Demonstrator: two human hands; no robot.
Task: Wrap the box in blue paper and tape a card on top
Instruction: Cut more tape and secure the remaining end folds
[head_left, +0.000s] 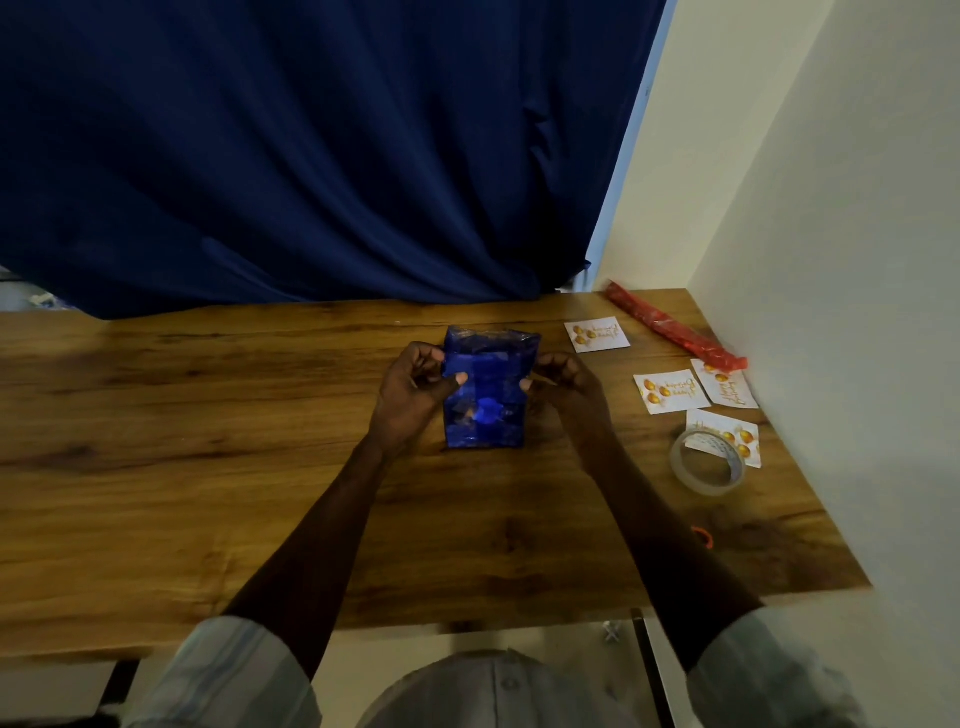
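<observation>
A box wrapped in shiny blue paper lies in the middle of the wooden table. My left hand grips its left side, thumb on the top face. My right hand pinches its right edge with curled fingers. Several white cards with orange balloons lie to the right: one card near the box, another card further right. A roll of clear tape rests partly on the nearest card.
A red roll of wrapping paper lies along the wall at the back right. A dark blue curtain hangs behind the table. A small orange item sits near the right front edge. A white wall bounds the right side.
</observation>
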